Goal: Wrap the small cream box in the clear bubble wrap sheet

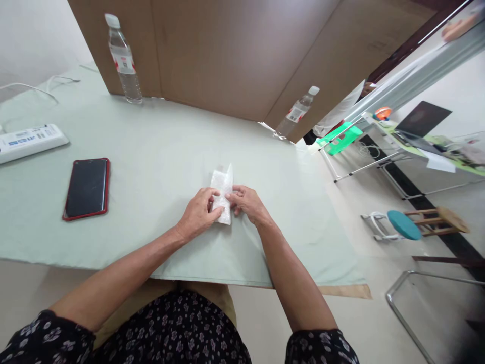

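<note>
A small piece of whitish, translucent bubble wrap [222, 181] lies near the middle of the cloth-covered table, with a flap standing up along its right side. My left hand [200, 211] grips its left edge, fingers curled and thumb resting on its lower part. From the other side, my right hand [247, 202] pinches the right edge between thumb and fingers. Whether anything is wrapped inside cannot be seen.
A phone in a red case [87, 188] and a white power strip [32, 142] lie to the left. Water bottles stand at left [125, 65] and right [297, 114] against a tall cardboard panel [220, 55]. Stools [403, 225] and a laptop table [401, 141] are off to the right.
</note>
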`<control>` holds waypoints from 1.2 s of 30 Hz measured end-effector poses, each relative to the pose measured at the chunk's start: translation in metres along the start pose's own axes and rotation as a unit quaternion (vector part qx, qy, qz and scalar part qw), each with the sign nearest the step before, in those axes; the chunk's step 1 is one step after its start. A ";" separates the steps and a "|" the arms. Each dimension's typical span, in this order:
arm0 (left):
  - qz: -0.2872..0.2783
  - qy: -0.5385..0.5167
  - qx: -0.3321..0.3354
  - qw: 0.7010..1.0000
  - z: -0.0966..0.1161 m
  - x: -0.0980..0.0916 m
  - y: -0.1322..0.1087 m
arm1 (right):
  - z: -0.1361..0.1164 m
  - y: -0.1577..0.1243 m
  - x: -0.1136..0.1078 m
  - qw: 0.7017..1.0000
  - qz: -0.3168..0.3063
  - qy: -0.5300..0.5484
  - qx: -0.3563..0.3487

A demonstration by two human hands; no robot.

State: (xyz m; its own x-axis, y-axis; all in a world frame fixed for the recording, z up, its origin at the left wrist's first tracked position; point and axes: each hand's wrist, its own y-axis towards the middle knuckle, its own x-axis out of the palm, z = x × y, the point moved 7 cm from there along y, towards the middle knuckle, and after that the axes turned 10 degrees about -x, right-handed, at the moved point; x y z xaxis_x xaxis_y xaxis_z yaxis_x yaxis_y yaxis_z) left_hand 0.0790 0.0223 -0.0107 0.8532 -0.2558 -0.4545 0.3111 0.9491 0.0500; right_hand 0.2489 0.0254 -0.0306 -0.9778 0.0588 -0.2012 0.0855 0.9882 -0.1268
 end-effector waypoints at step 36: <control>0.025 0.048 0.043 0.998 0.001 0.002 -0.001 | -0.006 0.006 0.027 0.973 0.035 0.213 -0.075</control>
State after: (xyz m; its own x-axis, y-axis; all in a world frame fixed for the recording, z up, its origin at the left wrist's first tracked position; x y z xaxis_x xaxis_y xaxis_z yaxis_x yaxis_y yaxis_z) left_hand 0.0808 0.0202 -0.0111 0.8256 -0.1859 -0.5328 0.3081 0.9395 0.1495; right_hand 0.2217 0.0333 -0.0308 -0.9637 0.1487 0.2217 0.1576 0.9872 0.0233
